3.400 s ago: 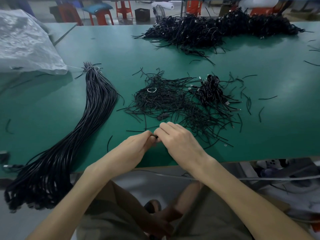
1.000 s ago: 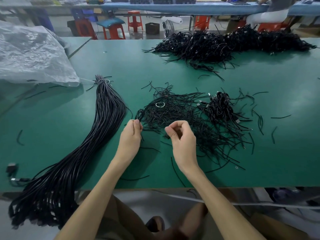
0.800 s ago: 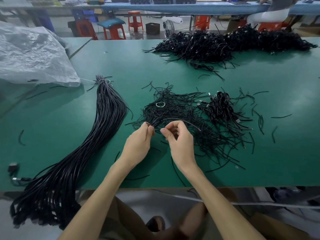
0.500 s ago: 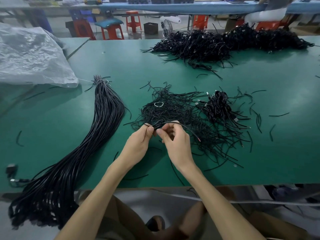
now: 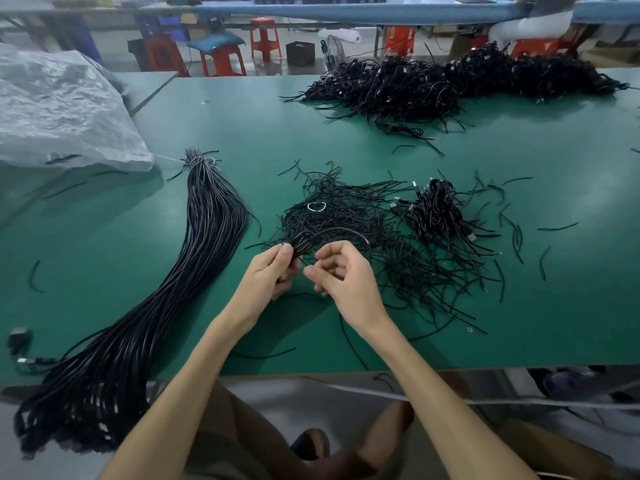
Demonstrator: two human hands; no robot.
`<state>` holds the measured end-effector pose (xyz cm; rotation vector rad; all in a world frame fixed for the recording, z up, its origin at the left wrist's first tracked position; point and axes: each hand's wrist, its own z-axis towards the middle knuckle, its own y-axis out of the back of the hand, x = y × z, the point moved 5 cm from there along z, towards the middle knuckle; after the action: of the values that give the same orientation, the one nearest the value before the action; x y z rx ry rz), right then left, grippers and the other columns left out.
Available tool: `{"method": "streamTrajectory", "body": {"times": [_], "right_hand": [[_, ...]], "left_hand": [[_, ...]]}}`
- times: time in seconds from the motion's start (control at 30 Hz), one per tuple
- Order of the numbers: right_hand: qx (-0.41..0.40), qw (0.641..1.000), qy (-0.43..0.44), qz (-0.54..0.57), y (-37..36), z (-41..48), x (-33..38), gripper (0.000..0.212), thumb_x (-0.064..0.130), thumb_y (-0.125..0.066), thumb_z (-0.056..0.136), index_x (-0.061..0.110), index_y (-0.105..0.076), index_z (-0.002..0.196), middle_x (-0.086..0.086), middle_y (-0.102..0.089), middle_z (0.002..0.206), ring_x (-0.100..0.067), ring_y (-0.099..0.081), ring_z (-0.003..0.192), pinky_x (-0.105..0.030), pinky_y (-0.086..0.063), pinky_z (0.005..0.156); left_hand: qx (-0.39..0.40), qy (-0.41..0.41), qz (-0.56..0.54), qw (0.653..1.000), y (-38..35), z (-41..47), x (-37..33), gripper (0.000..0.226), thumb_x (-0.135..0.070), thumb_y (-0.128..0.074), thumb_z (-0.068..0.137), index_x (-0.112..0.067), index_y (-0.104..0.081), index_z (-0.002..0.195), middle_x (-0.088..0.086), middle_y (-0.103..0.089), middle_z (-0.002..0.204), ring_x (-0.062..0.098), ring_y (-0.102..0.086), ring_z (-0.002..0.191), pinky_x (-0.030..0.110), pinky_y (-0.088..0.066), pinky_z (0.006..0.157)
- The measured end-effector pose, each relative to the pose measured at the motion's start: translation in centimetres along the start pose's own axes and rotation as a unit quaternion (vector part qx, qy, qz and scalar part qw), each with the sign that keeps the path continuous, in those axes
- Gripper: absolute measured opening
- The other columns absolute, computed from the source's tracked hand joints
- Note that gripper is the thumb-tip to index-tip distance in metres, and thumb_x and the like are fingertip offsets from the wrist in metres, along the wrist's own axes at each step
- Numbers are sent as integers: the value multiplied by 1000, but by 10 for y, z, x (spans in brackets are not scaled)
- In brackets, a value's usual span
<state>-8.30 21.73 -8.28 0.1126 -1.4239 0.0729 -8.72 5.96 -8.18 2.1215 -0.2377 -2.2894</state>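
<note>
The left hand (image 5: pixel 273 275) is pinching one end of a short black wire (image 5: pixel 336 230) between thumb and forefinger, just above the table (image 5: pixel 519 323) at the near edge of the loose pile (image 5: pixel 346 209). From that pinch the wire is arching up and away to the right, its long axis running roughly left to right. Its free tip (image 5: pixel 365 240) (showing a reddish end) is pointing right and slightly down, hanging just past the right hand (image 5: pixel 348 278). That hand is sitting just beside the left with fingers curled inward; whether anything is lying between them I cannot tell. It is the nearer hand to the tip, so the coming move is likely calling for it to reach along the arc.
</note>
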Motion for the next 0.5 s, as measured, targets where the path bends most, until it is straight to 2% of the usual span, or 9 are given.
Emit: {"method": "streamTrajectory", "body": {"times": [0.13,0.2,0.37,0.43,0.5], "right_hand": [[20,1000,4,1,-3,-1,2,33,14,-80,87,24,-56,107,-8,-69,86,-13,-64,67,-21,-51,63],[23,1000,12,3,-3,-1,3,40,14,-81,85,27,-56,113,-4,-69,84,-12,-64,68,-22,-52,64],[71,997,41,-13,-7,-1,6,61,16,-81,86,39,-55,137,10,-65,78,-19,-65,78,-40,-60,77],[92,994,52,-30,-9,-2,7,63,16,-78,89,42,-53,140,10,-66,77,-19,-64,75,-40,-60,78],[102,992,58,-39,-10,-2,7,59,17,-76,91,43,-55,139,6,-67,79,-13,-62,71,-36,-58,76]], "left_hand": [[12,9,-6,1000,-1,-1,-1,40,-32,-38,111,-13,-58,82,-12,-40,59,7,-30,49,26,-18,47],[17,18,-16,1000,-2,-1,-2,39,-31,-39,110,-13,-58,81,-13,-41,57,5,-30,49,19,-19,44],[23,33,-24,999,-5,-3,-5,42,-25,-41,110,-15,-45,69,-15,-38,53,3,-26,45,13,-22,41],[25,30,-18,999,-5,-3,-4,43,-25,-42,109,-16,-43,67,-14,-37,53,3,-25,45,13,-22,41],[23,30,-11,999,-6,-3,-4,46,-28,-43,110,-18,-52,65,-12,-38,52,4,-25,44,15,-22,41]]}}
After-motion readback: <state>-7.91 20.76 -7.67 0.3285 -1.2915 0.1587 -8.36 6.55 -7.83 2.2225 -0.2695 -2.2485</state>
